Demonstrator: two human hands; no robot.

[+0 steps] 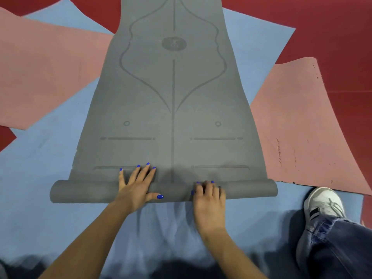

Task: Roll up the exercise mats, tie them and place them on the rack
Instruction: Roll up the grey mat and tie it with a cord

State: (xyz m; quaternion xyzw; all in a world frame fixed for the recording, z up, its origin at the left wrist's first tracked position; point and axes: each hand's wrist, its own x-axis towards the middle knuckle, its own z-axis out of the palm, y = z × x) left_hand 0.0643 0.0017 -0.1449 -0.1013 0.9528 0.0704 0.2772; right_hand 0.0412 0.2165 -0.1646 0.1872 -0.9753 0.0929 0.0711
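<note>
Fingers [141,174] of my left hand [133,187] lie straight and spread, pressing flat across the rolled near end [80,191] of the long grey rubber exercise mat with darker printed alignment lines [173,97]; the thumb points right along the roll's near side. Nothing is gripped there, only pushed on.

Left of those fingers the roll runs on to its open end, which lies on the wide blue foam mat [40,178] underneath. Beyond the fingertips the grey mat stretches away flat and unrolled. Its print shows a centre line, short bars, two small rings and a round emblem [174,43] farther off; I can't read any lettering in the emblem.

Right of the left hand, my right hand [208,198] sits on the roll with its fingers curled over the top, knuckles up, gripping the roll.

Farther right the roll ends just beside a pink foam mat with a scuffed edge [302,127]. Another pink foam mat [40,73] lies well left of the fingers, under the blue one's far corner. Red floor [332,27] shows around the mats. Near my right wrist, to its right, a white sneaker [324,204] and a blue denim trouser leg [342,244] stand on the blue mat. Blue mat lies bare on the near side of the roll, between my forearms.
</note>
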